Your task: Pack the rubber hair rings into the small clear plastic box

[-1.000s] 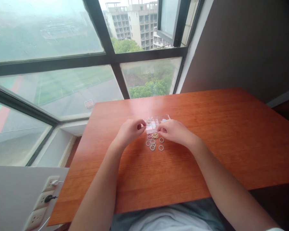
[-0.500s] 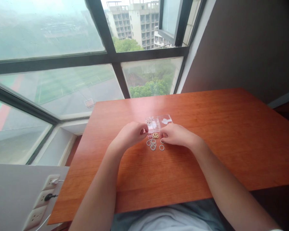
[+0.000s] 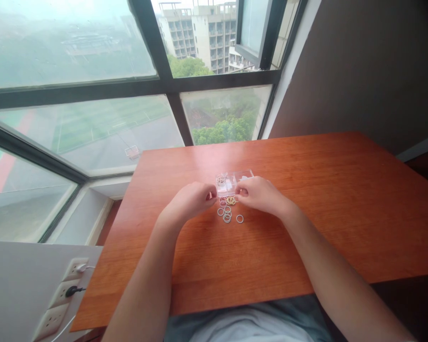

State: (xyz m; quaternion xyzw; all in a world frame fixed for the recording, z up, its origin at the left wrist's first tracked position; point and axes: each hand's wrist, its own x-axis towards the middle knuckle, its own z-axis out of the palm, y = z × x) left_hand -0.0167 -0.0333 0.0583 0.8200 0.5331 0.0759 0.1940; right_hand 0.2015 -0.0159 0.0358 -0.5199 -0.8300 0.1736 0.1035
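A clear plastic box (image 3: 229, 189) with an open lid lies on the table; small rings (image 3: 220, 180) sit in its far-left compartment. My left hand (image 3: 196, 199) is closed in a pinch at the box's near-left corner; what is between its fingertips is hidden. My right hand (image 3: 258, 194) pinches a pale ring (image 3: 236, 199) by the near edge of the box, covering part of the lid. In front of the box lie pink rings (image 3: 223, 202), yellow rings (image 3: 231, 201) and several pale grey rings (image 3: 227, 217). One pale grey ring (image 3: 239, 218) lies apart on the right.
The brown wooden table (image 3: 324, 204) reaches far to the right. Dark-framed windows (image 3: 171, 85) stand behind it, and a grey wall (image 3: 342, 71) is at the right. Power sockets (image 3: 62, 294) with plugs are on the low wall at left.
My right hand has lifted a pale ring off the table and moved slightly away from me and left, toward the box. My left hand has shifted slightly left.
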